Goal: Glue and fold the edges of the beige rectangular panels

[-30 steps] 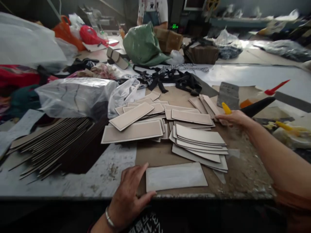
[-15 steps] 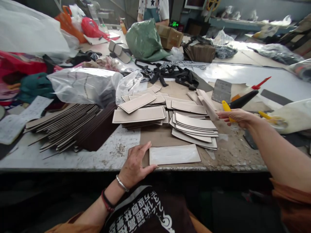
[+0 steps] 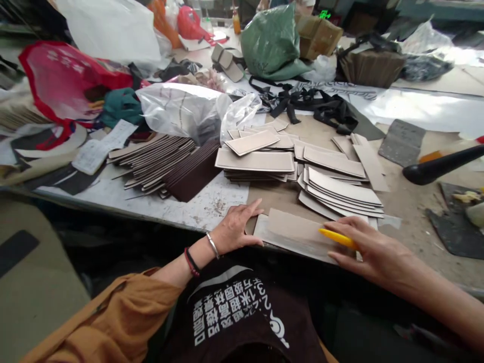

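Observation:
My left hand (image 3: 235, 228) lies at the left end of a whitish, wet-looking rectangular panel (image 3: 260, 228) near the table's front edge. Its thumb and forefinger are spread around the panel's corners. A plain beige panel (image 3: 293, 226) lies over most of the whitish one, roughly lined up with it. At its right end, my right hand (image 3: 368, 247) grips the beige panel. A yellow tool handle (image 3: 338, 238) sticks out of the same hand; the tool's other end is hidden. Just behind are a fanned stack of pale panels (image 3: 340, 189) and a pile of stitched-edge panels (image 3: 255, 160).
Dark-edged strips (image 3: 159, 159) lie in a row at left beside a clear plastic bag (image 3: 185, 108). Black straps (image 3: 313, 103) are heaped farther back. On the right are a black-handled tool (image 3: 442, 164), a grey plate (image 3: 403, 141) and a dark scrap (image 3: 457, 222).
My right hand has come from the right rear to the front edge, bringing a beige panel over the whitish one. The view has swung left and down; my left hand keeps its place at the panel.

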Tool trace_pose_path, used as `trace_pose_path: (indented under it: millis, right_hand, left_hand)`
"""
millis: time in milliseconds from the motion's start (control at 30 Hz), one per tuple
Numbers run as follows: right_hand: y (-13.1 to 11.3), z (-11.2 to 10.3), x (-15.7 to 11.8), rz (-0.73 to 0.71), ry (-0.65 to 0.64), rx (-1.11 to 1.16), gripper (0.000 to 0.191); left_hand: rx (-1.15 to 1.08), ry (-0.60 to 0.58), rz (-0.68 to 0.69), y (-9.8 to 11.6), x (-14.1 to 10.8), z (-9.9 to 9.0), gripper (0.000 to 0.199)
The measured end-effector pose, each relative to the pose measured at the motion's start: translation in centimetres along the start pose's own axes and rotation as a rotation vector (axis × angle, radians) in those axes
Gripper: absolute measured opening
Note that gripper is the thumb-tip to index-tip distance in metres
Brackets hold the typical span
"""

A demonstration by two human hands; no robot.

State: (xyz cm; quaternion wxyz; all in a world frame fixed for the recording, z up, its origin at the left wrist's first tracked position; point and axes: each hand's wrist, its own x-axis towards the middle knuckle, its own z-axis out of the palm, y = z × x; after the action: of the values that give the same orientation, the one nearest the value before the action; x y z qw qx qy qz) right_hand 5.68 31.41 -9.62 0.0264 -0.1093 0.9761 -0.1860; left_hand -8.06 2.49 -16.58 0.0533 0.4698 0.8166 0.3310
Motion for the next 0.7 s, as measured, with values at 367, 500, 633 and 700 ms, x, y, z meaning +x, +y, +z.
trace_pose_path:
  millis: [367,500,633,700]
  right_hand:
    - [-0.6,3.4,0.6,0.059,-0.119,-0.023,0.038]
    - [-1.0,3.3,0.7,0.062,-0.112,-0.022,0.036]
    - [-0.8,3.7,0.7,0.071,-0.131,-0.036,0.035]
    - [-0.7,3.6,0.8,0.06,-0.109,-0.043,0.037]
  left_hand:
    - [0.003,0.056,0.057,-0.2,-0.1,0.2,0.108]
    - [-0.014,0.068,0.077,-0.3,-0.1,0.2,0.088]
    - [0.038,0.06,0.147,-0.5,-0.2,0.3,0.048]
    - [0.063,0.059,0.158,-0.6,-0.3,0.4,0.044]
